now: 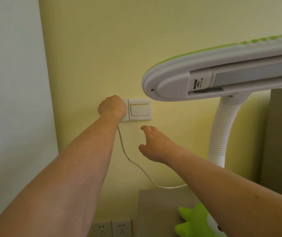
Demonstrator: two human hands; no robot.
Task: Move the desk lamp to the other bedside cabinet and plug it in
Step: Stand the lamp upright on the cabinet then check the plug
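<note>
Pressing against the wall socket [125,109], the left hand [112,106] is fisted, presumably on the plug, which is hidden. The cord [133,164] trails to the lamp [222,77] on the cabinet [160,207]. The right hand [155,144] hovers nearby, fingers loosely spread, holding nothing.

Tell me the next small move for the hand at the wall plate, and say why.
Probably press the left hand straight in to seat the plug. It is fisted over the left half of the white wall plate, the thin white cord hangs from it, and the plug itself is hidden. The right hand hovers open, holding nothing.
</note>
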